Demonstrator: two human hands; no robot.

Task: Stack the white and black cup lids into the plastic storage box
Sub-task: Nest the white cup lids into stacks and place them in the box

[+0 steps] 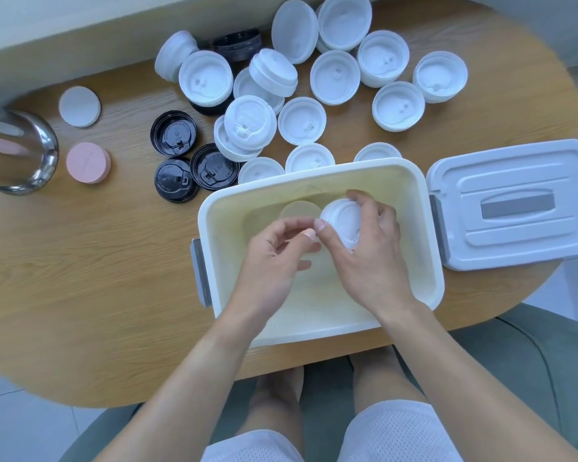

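The white plastic storage box [314,176] stands open near the table's front edge. Inside it, my right hand [367,258] grips a white cup lid [342,221] from above. My left hand [274,258] is beside it over the box, fingers curled, thumb tip close to my right thumb; I cannot tell whether it holds anything. Several white lids [301,120] lie scattered behind the box, some stacked. Three black lids [173,133] lie to the box's far left, and a black stack [237,45] stands at the back.
The box's white cover [514,205] lies to the right of the box. A metal cup [17,151] is at the left edge, with a pink disc [87,163] and a white disc [79,106] near it. The wooden table [80,278] has a rounded front edge.
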